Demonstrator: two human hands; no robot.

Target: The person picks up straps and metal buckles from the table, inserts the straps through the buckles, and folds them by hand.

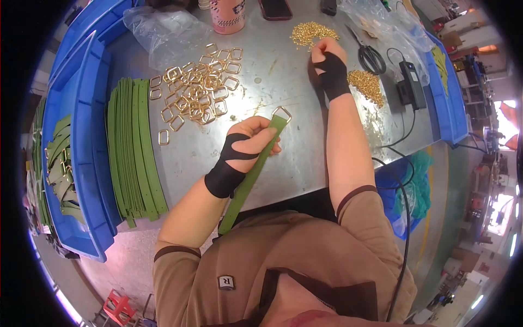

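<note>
My left hand (pixel 251 143), in a black wrist support, is closed around a green strap (pixel 251 182). A gold rectangular ring (pixel 281 114) sits at the strap's upper end, and the rest hangs down toward my body. My right hand (pixel 329 57), also in a black support, is at the edge of a pile of small gold metal pieces (pixel 311 34). Its fingers are curled together, and whatever they pinch is hidden. Many more gold rectangular rings (pixel 199 90) lie heaped left of centre. A stack of green straps (pixel 131 152) lies along the table's left side.
A second gold pile (pixel 366 87) lies beside my right wrist, near black scissors (pixel 371 57) and a black corded device (pixel 411 84). Blue bins (pixel 90 141) stand at left, another bin (pixel 451 103) at right. A pink cup (pixel 227 16), phone (pixel 276 9) and plastic bag (pixel 166 30) are at the back.
</note>
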